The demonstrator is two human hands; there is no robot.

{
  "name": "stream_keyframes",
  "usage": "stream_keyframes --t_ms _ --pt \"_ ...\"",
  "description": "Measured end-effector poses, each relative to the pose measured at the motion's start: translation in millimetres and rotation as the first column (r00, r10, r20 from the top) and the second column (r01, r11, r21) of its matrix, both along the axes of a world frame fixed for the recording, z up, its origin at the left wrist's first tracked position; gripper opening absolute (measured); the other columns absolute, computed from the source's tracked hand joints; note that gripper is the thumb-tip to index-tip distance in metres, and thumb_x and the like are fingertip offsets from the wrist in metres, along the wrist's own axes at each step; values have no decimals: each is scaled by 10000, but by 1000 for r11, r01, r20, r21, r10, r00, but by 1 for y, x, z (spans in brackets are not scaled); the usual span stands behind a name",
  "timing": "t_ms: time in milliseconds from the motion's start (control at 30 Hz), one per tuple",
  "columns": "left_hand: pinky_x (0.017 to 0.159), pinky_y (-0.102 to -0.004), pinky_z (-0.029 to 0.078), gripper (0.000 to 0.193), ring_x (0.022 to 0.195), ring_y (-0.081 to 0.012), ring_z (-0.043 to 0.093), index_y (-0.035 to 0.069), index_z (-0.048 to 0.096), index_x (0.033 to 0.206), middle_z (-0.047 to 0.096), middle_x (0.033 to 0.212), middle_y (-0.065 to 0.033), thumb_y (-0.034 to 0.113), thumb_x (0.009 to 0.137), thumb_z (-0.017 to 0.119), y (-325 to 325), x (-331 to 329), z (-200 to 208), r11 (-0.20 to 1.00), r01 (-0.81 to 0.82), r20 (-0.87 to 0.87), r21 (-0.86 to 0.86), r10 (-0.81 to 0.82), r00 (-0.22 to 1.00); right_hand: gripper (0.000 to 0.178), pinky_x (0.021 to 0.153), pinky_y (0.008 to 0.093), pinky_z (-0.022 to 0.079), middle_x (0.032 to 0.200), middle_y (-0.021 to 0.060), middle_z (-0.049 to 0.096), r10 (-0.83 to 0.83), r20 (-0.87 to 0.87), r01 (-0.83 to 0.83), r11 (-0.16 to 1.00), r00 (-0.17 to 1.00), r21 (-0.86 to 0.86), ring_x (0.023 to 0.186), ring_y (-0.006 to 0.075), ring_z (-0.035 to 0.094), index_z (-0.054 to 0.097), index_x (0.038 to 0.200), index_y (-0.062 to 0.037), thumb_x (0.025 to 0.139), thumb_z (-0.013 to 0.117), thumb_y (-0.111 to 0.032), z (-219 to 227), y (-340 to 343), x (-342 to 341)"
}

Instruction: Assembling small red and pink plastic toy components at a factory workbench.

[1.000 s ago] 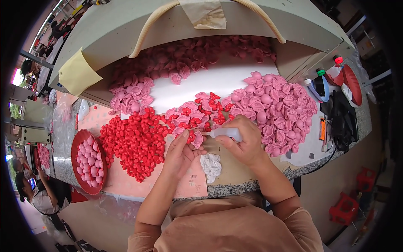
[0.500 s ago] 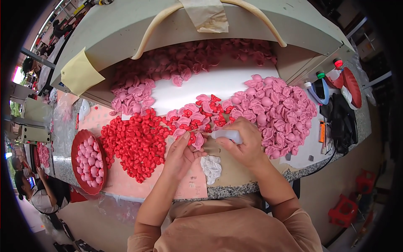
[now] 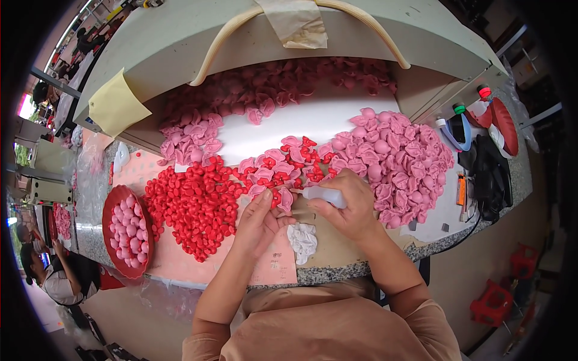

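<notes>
My left hand point(image 3: 257, 225) is closed, its thumb and fingers pinching a pink petal-shaped piece point(image 3: 286, 200) with a red part point(image 3: 276, 198) on it. My right hand point(image 3: 356, 209) is wrapped round a small translucent white squeeze bottle point(image 3: 330, 196), whose narrow nozzle points left at the held piece. Whether the tip touches it I cannot tell. Just beyond my hands lies a cluster of pink pieces with red parts point(image 3: 289, 162). Loose small red pieces point(image 3: 192, 207) are heaped to the left, and a heap of pink pieces point(image 3: 403, 165) is on the right.
A red bowl point(image 3: 149, 253) of pink balls stands at the left. Crumpled white tissue point(image 3: 302, 240) lies near the front edge. Over the table's back is a grey hood point(image 3: 180, 66) with more pink pieces beneath. At right are an orange tool point(image 3: 462, 189) and a black bundle point(image 3: 490, 177).
Hardly anything differs. My right hand and the squeeze bottle have shifted very slightly left; my left hand keeps its pinch on the pink piece.
</notes>
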State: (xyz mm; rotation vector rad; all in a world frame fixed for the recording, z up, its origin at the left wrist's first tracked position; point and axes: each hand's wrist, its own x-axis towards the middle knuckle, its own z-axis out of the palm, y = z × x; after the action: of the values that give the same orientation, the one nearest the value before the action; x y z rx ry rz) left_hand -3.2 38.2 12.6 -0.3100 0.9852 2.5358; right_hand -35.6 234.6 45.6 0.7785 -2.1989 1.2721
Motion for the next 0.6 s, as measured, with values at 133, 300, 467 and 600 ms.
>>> stream_keyframes --t_ms 133,300,467,600 --pt "739 -340 527 314 866 -161 605 43 527 1160 607 1075 -117 258 964 409 0 0 1 1000 7 -7 -1 -7 1000 298 541 317 445 738 96 602 -10 11 10 1000 1000 0 603 237 557 581 846 -28 704 754 -225 -1 -1 1" --pt "743 -335 526 319 890 -165 606 42 515 1178 603 1085 -115 254 962 415 -1 1 -3 1000 6 -57 10 -5 998 345 529 313 447 756 97 609 -20 -30 21 999 999 37 612 237 565 582 858 -25 680 774 -248 -2 -1 4" --pt "750 -335 524 326 914 -171 603 35 496 1202 595 1102 -111 240 959 424 0 1 -3 1000 -11 -96 18 13 995 374 520 317 443 763 100 607 -8 -62 10 999 998 39 609 242 559 577 877 -24 668 783 -255 -2 -1 4" --pt "760 -334 520 325 930 -168 597 32 487 1212 590 1107 -104 225 954 437 0 1 -4 999 -30 -115 -13 29 993 364 482 327 403 658 73 535 -36 -99 34 999 994 -20 553 229 516 586 788 -41 610 806 -270 1 -6 3"
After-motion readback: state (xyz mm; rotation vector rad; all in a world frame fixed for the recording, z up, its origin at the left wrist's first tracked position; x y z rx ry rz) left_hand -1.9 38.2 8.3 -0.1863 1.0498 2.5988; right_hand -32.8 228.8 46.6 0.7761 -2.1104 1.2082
